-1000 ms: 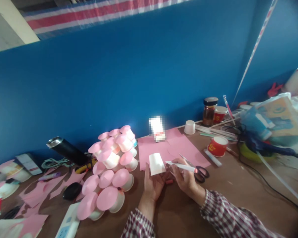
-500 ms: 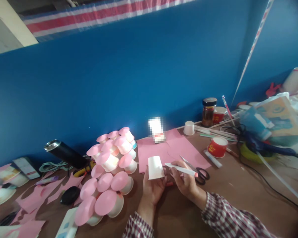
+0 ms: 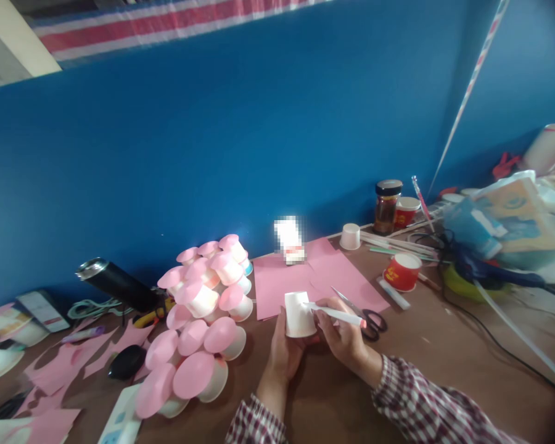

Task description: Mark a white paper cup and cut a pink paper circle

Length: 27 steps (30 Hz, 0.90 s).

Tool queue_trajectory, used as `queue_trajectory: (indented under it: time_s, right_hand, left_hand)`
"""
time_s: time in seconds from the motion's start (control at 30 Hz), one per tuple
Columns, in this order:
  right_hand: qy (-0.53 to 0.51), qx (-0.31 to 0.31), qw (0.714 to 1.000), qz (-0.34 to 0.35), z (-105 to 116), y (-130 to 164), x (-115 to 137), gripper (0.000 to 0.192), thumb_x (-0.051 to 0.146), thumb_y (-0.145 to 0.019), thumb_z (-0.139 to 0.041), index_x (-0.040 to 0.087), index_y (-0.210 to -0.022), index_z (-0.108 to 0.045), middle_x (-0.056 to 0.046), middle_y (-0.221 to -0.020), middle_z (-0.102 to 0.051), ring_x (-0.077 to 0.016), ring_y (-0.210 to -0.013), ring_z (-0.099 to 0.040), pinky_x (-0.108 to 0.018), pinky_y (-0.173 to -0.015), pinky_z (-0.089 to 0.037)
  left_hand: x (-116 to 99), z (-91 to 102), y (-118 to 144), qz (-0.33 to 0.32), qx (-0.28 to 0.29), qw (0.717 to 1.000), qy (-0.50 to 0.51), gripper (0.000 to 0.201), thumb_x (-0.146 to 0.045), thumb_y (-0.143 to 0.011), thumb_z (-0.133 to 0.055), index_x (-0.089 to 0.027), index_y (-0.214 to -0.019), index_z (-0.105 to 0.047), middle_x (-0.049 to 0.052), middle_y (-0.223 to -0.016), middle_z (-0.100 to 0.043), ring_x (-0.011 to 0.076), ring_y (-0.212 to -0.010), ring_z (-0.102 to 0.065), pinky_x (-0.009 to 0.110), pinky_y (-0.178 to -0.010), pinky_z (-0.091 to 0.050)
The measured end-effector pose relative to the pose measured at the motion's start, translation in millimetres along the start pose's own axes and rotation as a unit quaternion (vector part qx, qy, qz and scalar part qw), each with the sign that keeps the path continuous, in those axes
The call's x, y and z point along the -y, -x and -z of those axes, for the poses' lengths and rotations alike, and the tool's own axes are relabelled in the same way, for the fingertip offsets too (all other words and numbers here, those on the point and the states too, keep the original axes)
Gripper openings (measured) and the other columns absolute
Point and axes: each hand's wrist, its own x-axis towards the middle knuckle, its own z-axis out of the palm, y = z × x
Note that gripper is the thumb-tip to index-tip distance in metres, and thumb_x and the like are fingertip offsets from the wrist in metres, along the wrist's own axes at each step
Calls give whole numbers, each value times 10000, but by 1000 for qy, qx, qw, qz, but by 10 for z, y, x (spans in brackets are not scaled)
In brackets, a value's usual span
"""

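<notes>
white cup [image 3: 299,314] in left grip [image 3: 284,348], pen [image 3: 335,314] touching

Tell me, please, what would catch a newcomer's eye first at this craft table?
Most likely the heap of pink-capped paper cups piled left of centre on the brown table, bright against the blue wall. Next, at the near middle, the left hand holds a white paper cup upside down while the right hand sets a white pen against it. Behind them lie pink paper sheets and scissors.
</notes>
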Motion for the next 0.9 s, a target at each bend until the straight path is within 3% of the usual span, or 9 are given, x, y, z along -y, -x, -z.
queue_trajectory:
  time_s: [0.37, 0.6, 0.9]
  right_hand:
    - [22, -11, 999, 30, 20, -10, 37, 108, 199, -886, -479, 181, -920, -580, -67, -819, -617, -192, -759, -597, -321, -671, -496]
    - [26, -16, 999, 29, 30, -21, 76, 99, 206, -889, -478, 184, -909, -572, -71, -825, -624, -195, -758, -611, -316, -643, -506]
    - [35, -9, 999, 23, 29, -24, 78, 99, 210, -896, -469, 190, -919, -563, -68, -817, -620, -196, -757, -609, -321, -646, -510]
  left_hand:
    - [-10, -38, 12, -2, -5, 1000, -19, 544, -539, -886, -386, -91, -1104, -606, 145, -1013, -650, 227, -851, -607, 296, -648, -475]
    - [-21, -79, 20, -6, -1, 1000, -18, 544, -540, -881, -401, -84, -1099, -602, 169, -1060, -642, 271, -917, -607, 382, -770, -474]
    - [-16, -87, 19, -3, -7, 1000, -19, 525, -535, -881, -406, -88, -1074, -602, 161, -1025, -650, 266, -906, -608, 391, -786, -467]
